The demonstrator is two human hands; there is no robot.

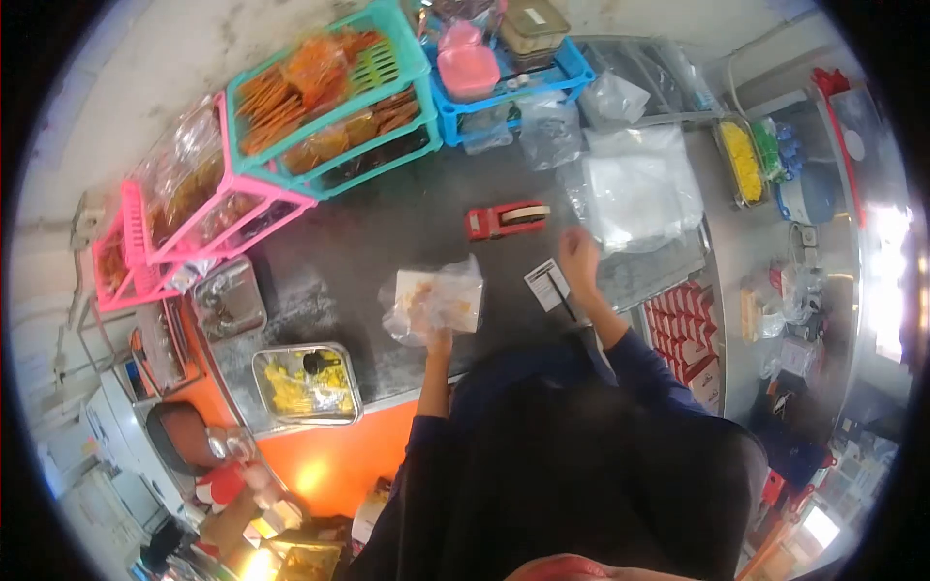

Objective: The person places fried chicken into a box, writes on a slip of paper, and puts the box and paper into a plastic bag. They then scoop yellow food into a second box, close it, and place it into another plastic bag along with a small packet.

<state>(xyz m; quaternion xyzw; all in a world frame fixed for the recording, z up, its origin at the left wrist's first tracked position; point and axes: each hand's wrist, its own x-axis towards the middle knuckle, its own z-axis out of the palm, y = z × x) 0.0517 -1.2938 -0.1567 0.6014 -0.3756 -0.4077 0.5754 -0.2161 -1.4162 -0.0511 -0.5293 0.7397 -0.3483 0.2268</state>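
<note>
On the dark counter, a clear plastic bag (463, 290) lies over a pale rectangular block (467, 312). My left hand (426, 315) is at this bag, its fingers hidden by the plastic. My right hand (579, 254) is above the counter with its fingers bent together; whether anything small is between them is too blurred to tell. Below it is a white printed card (547, 285) with a dark pen-like stick (562, 295) across it. A red tape dispenser (506, 221) sits left of my right hand, and a stack of clear plastic bags (644, 189) lies beyond it.
Teal (334, 179) and pink baskets (232, 242) of packaged food line the back left, beside a blue basket (513, 94). A steel tray of yellow pieces (353, 387) and another metal tray (256, 290) stand at left. Another person's hand (260, 481) shows at lower left.
</note>
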